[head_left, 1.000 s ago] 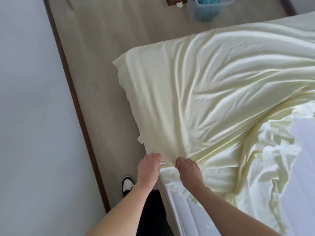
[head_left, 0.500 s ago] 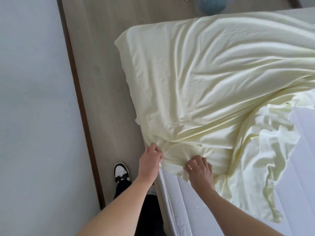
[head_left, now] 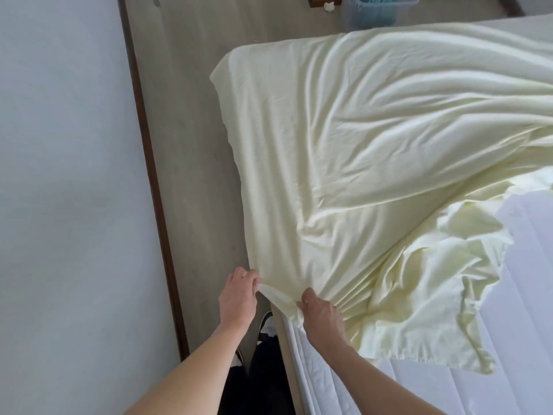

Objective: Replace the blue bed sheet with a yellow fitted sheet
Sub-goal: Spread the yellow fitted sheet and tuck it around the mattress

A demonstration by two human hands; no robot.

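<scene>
while both hands pinch its hem, the left hand [head_left: 238, 295] and right hand [head_left: 321, 317] hold the yellow fitted sheet [head_left: 374, 151] taut between them. beyond the grip it covers the far corner; beside the right hand it lies bunched on the bare mattress [head_left: 508, 384]. it looks light, soft and stretchy, best taken at the hem. no writing is readable.

Single head-worn view, looked steeply down from close above mattress [head_left: 449, 384] edge, floor [head_left: 191, 145] at left.
</scene>
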